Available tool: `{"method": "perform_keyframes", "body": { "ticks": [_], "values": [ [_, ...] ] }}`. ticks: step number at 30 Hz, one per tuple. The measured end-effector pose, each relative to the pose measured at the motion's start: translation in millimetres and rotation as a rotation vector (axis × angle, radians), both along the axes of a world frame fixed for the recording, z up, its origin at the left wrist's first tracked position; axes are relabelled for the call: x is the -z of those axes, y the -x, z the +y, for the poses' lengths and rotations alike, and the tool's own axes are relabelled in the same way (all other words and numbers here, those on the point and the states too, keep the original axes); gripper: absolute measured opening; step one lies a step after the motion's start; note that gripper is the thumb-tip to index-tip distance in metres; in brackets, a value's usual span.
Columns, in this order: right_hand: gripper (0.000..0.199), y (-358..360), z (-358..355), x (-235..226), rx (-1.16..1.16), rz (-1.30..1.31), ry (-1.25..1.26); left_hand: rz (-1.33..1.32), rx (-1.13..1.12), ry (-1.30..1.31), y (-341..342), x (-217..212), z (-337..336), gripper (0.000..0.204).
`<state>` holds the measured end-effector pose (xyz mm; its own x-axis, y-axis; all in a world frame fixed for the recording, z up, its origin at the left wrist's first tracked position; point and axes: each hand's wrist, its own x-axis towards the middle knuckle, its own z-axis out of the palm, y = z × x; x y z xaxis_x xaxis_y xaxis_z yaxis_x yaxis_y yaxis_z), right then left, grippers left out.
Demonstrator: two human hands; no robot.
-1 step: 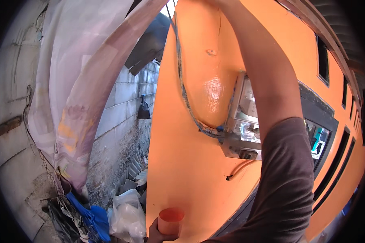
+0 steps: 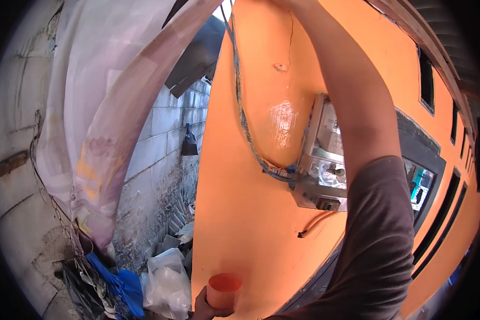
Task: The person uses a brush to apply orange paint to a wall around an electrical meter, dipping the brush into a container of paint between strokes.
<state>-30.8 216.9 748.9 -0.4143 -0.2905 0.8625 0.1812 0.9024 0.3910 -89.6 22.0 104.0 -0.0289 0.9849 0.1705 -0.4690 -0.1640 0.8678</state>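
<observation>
At the bottom edge, my left hand (image 2: pixel 201 305) is wrapped round an orange cup (image 2: pixel 224 297), held upright close to the orange wall (image 2: pixel 234 224). The cup's open top faces me; its contents cannot be made out. My right arm (image 2: pixel 360 101), in a dark short sleeve, reaches up across the right half of the view. Only the edge of my right hand (image 2: pixel 285 2) shows at the top, against the upper wall, and its fingers are out of sight. Below that, a glossy patch (image 2: pixel 284 125) shines on the wall, beneath a thin crack.
An electricity meter box (image 2: pixel 320 184) with a dark cable (image 2: pixel 240 106) is on the wall, partly behind my arm. A pale stained cloth (image 2: pixel 98 122) hangs at left. A white plastic bag (image 2: pixel 168 282) and blue sheeting (image 2: pixel 125 290) lie below, beside a block wall (image 2: pixel 160 128).
My right arm sits slightly farther right against the wall, and more of the crack shows. My left hand still holds the cup in nearly the same place.
</observation>
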Motion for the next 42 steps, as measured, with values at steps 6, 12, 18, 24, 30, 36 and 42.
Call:
{"method": "perform_keyframes", "body": {
  "ticks": [6, 12, 18, 24, 30, 36, 42],
  "values": [
    [0.028, -16.5, -18.6, 61.5, 0.555, -0.16, -0.738, 0.083, -0.081, -0.139, 17.7, 108.4, 72.3, 0.092],
    [0.025, -33.0, -69.5, 100.3, 0.579, -0.285, -0.698, 0.12, -0.09, -0.163, 17.5, 96.6, 67.3, 0.093],
    [0.021, -20.3, -33.5, 22.1, 0.572, 0.005, -0.792, 0.13, -0.08, -0.177, 16.1, 107.4, 70.9, 0.094],
    [0.022, -8.9, -47.4, 108.1, 0.694, -0.194, -0.694, 0.105, -0.1, -0.14, 13.4, 104.8, 62.9, 0.093],
    [0.018, -29.0, -81.7, 113.4, 0.551, -0.178, -0.613, 0.151, -0.085, -0.177, 20.4, 98.0, 64.7, 0.091],
    [0.019, -27.8, -44.2, 103.6, 0.709, -0.094, -0.717, 0.136, -0.03, -0.303, 31.0, 46.0, 73.0, 0.091],
    [0.023, -43.3, -81.4, 188.7, 0.594, -0.426, -0.576, 0.213, -0.064, -0.561, 58.6, -52.4, 72.3, 0.093]
  ]
}}
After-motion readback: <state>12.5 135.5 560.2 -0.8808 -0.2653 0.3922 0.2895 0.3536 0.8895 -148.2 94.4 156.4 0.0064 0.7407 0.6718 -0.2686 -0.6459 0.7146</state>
